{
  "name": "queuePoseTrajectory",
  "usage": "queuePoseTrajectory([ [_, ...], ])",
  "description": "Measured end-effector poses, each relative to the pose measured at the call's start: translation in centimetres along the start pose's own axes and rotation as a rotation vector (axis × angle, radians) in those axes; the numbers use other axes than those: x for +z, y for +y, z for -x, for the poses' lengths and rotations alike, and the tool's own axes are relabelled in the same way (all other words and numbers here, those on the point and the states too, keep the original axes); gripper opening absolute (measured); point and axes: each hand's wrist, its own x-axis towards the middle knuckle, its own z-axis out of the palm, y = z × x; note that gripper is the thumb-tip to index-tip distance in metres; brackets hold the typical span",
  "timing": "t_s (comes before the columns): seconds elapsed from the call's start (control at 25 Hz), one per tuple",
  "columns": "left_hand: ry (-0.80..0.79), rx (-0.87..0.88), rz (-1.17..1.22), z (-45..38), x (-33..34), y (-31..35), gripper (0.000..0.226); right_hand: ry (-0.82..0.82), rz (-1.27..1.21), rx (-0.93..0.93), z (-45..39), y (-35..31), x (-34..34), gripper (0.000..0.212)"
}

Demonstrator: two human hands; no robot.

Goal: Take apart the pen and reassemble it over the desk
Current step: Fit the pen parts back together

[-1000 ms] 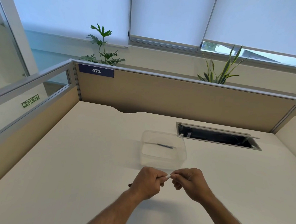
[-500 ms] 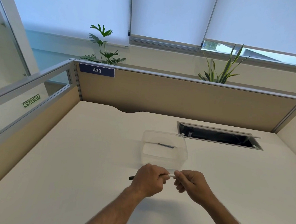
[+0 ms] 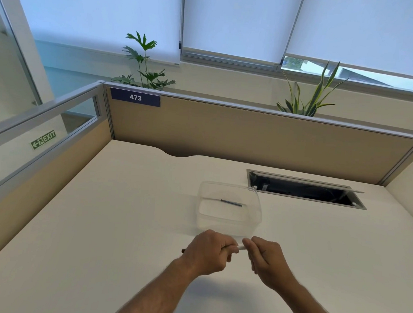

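Head view: just before the clear plastic tub [image 3: 230, 211], a slim white pen [image 3: 239, 247], judged light, stiff and slippery, was gripped by the left hand [image 3: 209, 252] and pinched endwise by the right hand [image 3: 264, 259].

The setting is an open-plan office workstation. A white desk [image 3: 100, 222] is enclosed by tan partition panels [image 3: 250, 137] with aluminium framing. One panel carries a numbered plate [image 3: 135, 97] reading 473. A recessed cable hatch [image 3: 305, 189] is set into the desk. Roller blinds [image 3: 233, 20], two potted plants [image 3: 143, 63] and an exit sign [image 3: 43, 139] are visible beyond.
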Motion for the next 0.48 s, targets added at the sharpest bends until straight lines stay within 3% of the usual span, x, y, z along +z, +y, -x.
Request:
queuePoseTrajectory([
  [0.16,0.124,0.068,-0.073,-0.24,-0.12,-0.06,0.018,-0.064,-0.119,0.206,-0.15,-0.35,0.39,0.055],
  [0.24,0.129,0.044,-0.077,-0.34,-0.29,0.07,0.018,-0.061,-0.126,0.22,-0.13,-0.47,0.22,0.054],
  [0.48,-0.018,-0.101,0.066,-0.33,-0.56,0.31,0.025,-0.028,0.234,-0.151,0.36,0.2,-0.56,0.029],
])
